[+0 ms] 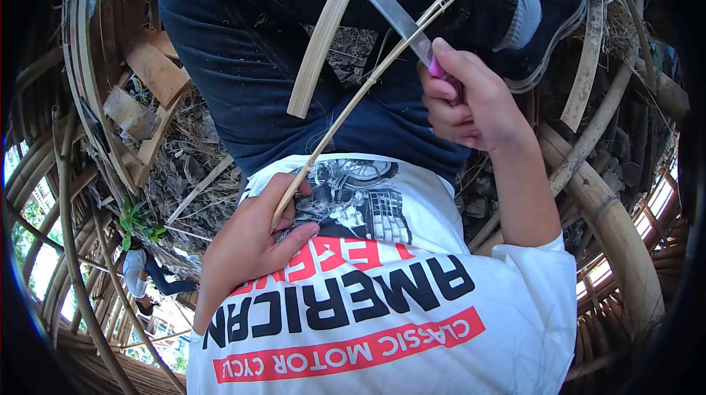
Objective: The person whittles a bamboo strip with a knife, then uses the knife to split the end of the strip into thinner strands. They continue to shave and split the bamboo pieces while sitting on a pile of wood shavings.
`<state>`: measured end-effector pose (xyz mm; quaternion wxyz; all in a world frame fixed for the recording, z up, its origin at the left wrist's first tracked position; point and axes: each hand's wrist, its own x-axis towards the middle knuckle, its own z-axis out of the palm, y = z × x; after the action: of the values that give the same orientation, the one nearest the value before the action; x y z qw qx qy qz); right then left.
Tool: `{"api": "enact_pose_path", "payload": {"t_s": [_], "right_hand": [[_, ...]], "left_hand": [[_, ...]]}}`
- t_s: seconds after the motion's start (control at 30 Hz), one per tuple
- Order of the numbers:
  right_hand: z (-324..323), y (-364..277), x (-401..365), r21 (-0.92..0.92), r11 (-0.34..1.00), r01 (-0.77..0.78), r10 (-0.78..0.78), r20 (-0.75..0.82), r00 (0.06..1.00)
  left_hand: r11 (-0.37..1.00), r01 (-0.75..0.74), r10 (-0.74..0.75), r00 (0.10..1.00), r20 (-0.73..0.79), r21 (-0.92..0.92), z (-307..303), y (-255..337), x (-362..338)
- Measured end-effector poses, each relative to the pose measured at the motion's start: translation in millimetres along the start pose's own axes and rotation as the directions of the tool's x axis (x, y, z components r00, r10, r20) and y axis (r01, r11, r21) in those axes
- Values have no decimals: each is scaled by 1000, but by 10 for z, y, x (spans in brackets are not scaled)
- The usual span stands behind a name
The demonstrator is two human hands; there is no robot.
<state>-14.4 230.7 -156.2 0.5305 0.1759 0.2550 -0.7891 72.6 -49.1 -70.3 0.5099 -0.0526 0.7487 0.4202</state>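
Note:
In the head view, my right hand (pixel 471 97) is closed round the pink handle of a knife (pixel 386 6), whose blade points up and to the left. The blade crosses a thin bamboo strip (pixel 353 103) near its far part, where a sliver splits off. My left hand (pixel 257 229) grips the near end of that strip against the white shirt. A wider, flat bamboo slat (pixel 321 49) lies over the dark jeans, left of the knife, with neither hand on it.
Cut bamboo pieces (pixel 157 71) lie at the left on ground littered with dry leaves. A thick bamboo pole (pixel 618 229) runs down the right side. A black shoe (pixel 555 20) is at the upper right. Another person (pixel 151 273) is at the lower left, beyond bent bamboo strips.

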Motion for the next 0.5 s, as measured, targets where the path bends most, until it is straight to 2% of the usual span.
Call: {"api": "enact_pose_path", "payload": {"t_s": [0.03, 0.07, 0.1, 0.13, 0.2, 0.23, 0.27, 0.33, 0.37, 0.43, 0.5], "right_hand": [[85, -14, -10, -391, 914, 108, -185, -166, 969], [166, -15, -26, -727, 677, 117, -409, -239, 881], [226, 2, -45, -780, 621, 76, -431, -258, 865], [264, 5, -67, -779, 622, 80, -431, -256, 865], [304, -1, -112, -826, 556, 93, -370, -146, 918], [250, 18, -91, -765, 636, 106, -316, -132, 940], [222, 11, -102, -768, 632, 103, -315, -133, 940], [181, 4, -97, -510, 859, -27, -79, -184, 980], [167, 35, -70, -510, 860, -31, -72, -181, 981], [142, 103, -16, -204, 979, -22, 3, -94, 996], [150, 129, 16, -134, 991, -25, 14, -82, 997]], "left_hand": [[1000, 3, -4, 1000, -10, -6, -1, 7, -5], [1000, 8, -8, 1000, -14, -7, -6, 16, -8], [1000, 23, -23, 1000, -8, -4, -11, 27, -7], [999, 35, -35, 999, -2, 1, -19, 33, -6], [1000, 16, -16, 1000, -9, 17, -19, 28, -10], [1000, -4, 4, 1000, -15, 27, -12, 25, -8], [1000, -7, 7, 1000, -17, 23, -10, 29, -2], [999, 18, -19, 1000, 15, 43, -32, 28, 11], [999, 24, -24, 1000, 12, 39, -25, 24, 9], [1000, 26, -27, 999, -27, -16, -3, 33, 11], [999, 19, -20, 999, -25, -36, -17, 20, 18]]}}
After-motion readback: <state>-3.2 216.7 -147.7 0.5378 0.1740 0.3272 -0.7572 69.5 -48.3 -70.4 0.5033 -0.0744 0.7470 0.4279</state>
